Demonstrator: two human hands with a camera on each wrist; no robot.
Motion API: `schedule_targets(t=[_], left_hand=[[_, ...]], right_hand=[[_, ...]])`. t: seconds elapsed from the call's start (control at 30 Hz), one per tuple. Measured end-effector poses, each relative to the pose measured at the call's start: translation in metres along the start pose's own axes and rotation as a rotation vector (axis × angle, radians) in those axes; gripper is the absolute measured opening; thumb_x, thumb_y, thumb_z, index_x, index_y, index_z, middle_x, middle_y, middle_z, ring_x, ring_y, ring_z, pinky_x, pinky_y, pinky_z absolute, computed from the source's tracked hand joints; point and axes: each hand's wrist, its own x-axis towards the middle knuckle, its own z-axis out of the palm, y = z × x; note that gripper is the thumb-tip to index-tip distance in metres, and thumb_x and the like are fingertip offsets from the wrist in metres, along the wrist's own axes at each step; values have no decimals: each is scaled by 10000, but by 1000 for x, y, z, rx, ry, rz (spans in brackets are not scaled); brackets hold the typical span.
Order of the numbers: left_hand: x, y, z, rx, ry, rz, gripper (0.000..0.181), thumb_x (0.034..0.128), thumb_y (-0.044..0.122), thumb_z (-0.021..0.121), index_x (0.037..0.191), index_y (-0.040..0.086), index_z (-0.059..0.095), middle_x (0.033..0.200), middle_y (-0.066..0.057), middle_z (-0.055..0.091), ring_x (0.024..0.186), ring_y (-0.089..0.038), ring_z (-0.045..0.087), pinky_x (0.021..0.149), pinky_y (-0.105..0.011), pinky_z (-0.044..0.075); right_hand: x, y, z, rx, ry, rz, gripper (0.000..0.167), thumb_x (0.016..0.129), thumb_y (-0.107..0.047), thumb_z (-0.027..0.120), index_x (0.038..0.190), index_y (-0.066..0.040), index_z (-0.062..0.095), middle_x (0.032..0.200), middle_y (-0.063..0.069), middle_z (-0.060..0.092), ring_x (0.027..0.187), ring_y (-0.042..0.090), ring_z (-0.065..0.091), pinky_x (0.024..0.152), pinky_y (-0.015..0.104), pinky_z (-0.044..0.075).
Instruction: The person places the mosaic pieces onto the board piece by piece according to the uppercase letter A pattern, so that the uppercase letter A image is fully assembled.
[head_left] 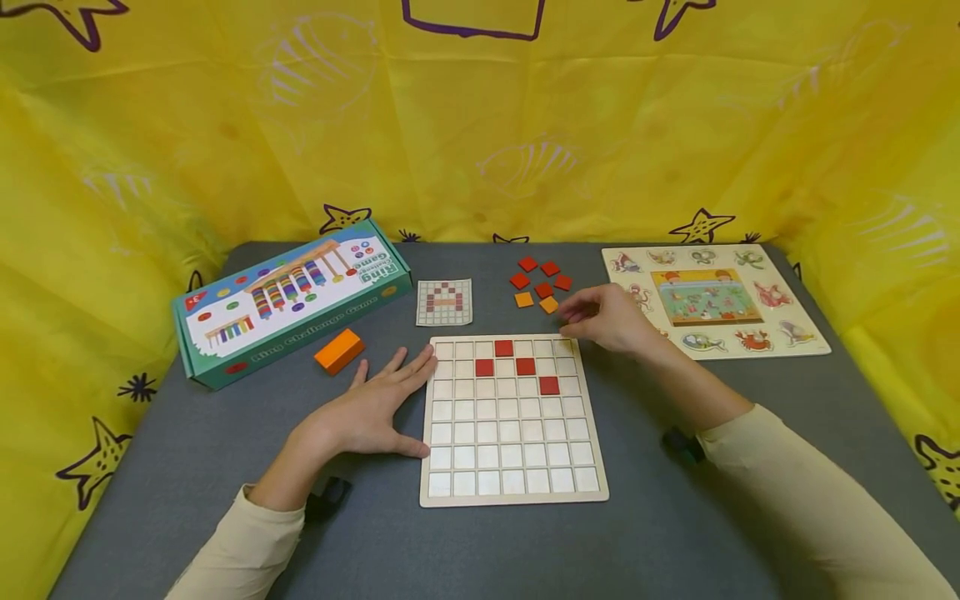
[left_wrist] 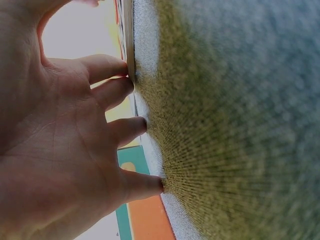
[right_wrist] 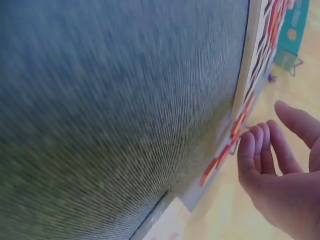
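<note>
A pale wooden grid board (head_left: 517, 504) lies flat in the middle of the table, with several red square tiles (head_left: 526, 367) in its upper cells. My left hand (head_left: 371, 408) is spread at the board's left side, fingertips and thumb touching that edge. Beyond the board's top right corner, my right hand (head_left: 611, 321) hovers beside a loose group of red tiles (head_left: 528, 264) and two orange tiles (head_left: 523, 300). In the right wrist view the right hand (right_wrist: 285, 175) has its thumb apart from loosely bent fingers, nothing between them. Above the board lies a pattern card (head_left: 444, 302).
At the left stands a green game box (head_left: 292, 308), with an orange block (head_left: 340, 352) in front of it. A wooden picture puzzle (head_left: 716, 302) lies at the back right. Yellow patterned cloth (head_left: 450, 108) closes off the table's back and sides.
</note>
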Motion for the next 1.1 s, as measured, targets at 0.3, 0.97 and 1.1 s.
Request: schedule_targets(t=[0.3,0.97,1.1], left_hand=[[-1,0,0,-7,4,-1,1223,773,564,877,1687,178,161,1773,-11,51,1619,-428,27,1140,-833,-37],[-1,0,0,-5,6,2,1224,771,565,876,1687,179,161,1773,-9,58,1618,-429,34,1139,-835,-35],[-1,0,0,-3,7,3,1226,770,567,877,1687,181,162,1773,-12,59,1618,-428,35,1140,-834,-35]], right_hand=[[23,4,-8,0,59,25,331,872,-73,818,1187,7,752,1118,206,751,995,301,693,763,217,527],[63,12,-14,-57,146,104,356,871,-80,830,1206,8,745,1163,223,733,1019,315,661,831,335,524],[66,14,-14,-66,141,112,359,871,-75,830,1208,12,742,1166,225,726,1031,320,651,852,364,522]])
